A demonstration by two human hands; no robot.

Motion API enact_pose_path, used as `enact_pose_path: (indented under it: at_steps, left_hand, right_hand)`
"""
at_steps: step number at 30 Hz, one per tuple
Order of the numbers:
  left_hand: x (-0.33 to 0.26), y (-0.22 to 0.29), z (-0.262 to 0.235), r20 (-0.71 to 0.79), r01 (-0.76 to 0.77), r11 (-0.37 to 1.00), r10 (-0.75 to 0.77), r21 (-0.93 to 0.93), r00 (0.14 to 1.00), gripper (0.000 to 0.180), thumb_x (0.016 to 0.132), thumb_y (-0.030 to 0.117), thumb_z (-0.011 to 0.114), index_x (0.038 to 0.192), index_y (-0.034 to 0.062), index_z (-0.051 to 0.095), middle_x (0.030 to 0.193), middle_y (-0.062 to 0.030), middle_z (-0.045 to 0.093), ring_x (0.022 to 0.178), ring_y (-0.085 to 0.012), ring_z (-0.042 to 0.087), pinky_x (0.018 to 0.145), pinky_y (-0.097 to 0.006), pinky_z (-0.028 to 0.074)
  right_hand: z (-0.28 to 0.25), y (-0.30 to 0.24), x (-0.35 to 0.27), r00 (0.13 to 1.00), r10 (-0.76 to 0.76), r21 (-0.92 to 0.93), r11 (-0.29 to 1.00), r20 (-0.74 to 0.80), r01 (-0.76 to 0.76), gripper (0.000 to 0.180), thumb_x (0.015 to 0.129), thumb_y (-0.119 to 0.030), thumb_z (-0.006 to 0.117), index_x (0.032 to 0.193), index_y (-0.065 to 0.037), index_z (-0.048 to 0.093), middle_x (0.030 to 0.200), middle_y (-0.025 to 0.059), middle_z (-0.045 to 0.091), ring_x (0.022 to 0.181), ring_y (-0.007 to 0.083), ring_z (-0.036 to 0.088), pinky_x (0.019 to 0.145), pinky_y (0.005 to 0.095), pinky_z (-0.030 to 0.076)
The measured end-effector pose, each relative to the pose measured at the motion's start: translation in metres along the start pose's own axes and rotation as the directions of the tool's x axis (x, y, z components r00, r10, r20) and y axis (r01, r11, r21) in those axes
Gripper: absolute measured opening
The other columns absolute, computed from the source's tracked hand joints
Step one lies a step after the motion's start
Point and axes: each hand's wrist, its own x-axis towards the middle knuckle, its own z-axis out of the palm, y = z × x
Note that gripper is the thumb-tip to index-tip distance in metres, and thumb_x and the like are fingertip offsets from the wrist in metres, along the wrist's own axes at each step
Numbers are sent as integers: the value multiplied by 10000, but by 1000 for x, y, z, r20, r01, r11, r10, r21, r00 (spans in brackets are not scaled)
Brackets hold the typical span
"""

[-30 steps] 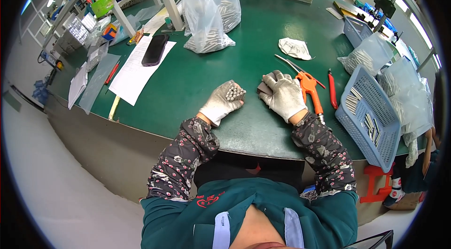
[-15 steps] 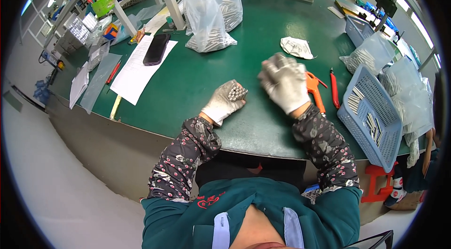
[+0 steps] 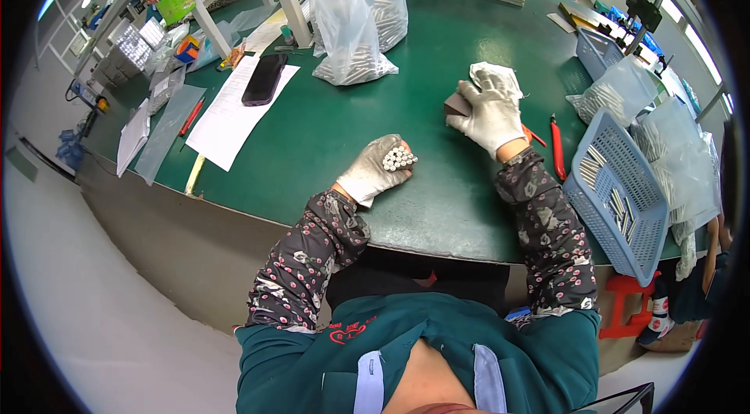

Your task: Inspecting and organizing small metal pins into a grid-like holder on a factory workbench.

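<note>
My left hand (image 3: 375, 170), in a white work glove, is closed round a bundle of thin metal rods (image 3: 400, 158) with their round ends facing up. Farther right, my gloved right hand (image 3: 491, 119) holds a small grey-brown piece (image 3: 458, 105) between thumb and fingers; what exactly it is I cannot make out. A crumpled white cloth (image 3: 506, 80) lies right behind its fingers, and whether they touch is unclear. Under the right wrist an orange air gun (image 3: 533, 135) is mostly hidden. Beside it lie red-handled pliers (image 3: 557, 147).
At the right edge, a blue basket (image 3: 578, 194) holds loose rods, with plastic bags of rods (image 3: 664, 156) next to it. More filled bags (image 3: 355, 62) stand at the back. Leftward are a phone (image 3: 264, 80), paper sheets (image 3: 223, 129) and a red pen (image 3: 191, 117).
My right hand has moved slightly right and away from me, towards the cloth, and now covers most of the air gun. The rods in my left hand have tilted, showing their ends more.
</note>
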Motion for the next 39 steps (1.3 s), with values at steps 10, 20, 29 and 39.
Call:
enact_pose_path:
  at_steps: [10,20,29,39]
  left_hand:
    - [-2,-3,0,-35,-147,984,144,-104,989,254,655,-28,678,860,20,536,778,-23,539,722,-107,544,658,-239,461]
    - [-3,-2,1,-28,-155,983,153,-101,988,239,662,-34,669,851,14,532,765,-32,545,706,-102,539,658,-240,458]
    - [-3,-3,-3,33,-38,995,41,-89,999,282,709,-83,633,921,50,504,811,16,540,765,-66,515,718,-204,446]
    - [0,0,2,-49,-40,990,34,-134,998,211,682,10,661,847,28,531,738,-17,558,699,-89,521,671,-241,447]
  right_hand:
    - [-54,27,-79,946,278,-314,925,167,-216,260,754,-304,596,817,-54,572,747,112,615,699,265,626,590,382,492]
    - [-39,41,-105,860,410,-159,912,304,-378,442,739,-222,602,1103,-9,472,814,179,621,771,336,617,674,414,497]
    - [-56,41,-106,594,408,617,89,693,-782,296,689,-128,581,960,-15,537,639,33,523,447,96,472,399,202,383]
    - [-82,10,-135,918,86,691,-687,388,-227,694,729,-209,603,1310,2,289,1236,353,366,377,150,464,349,240,439]
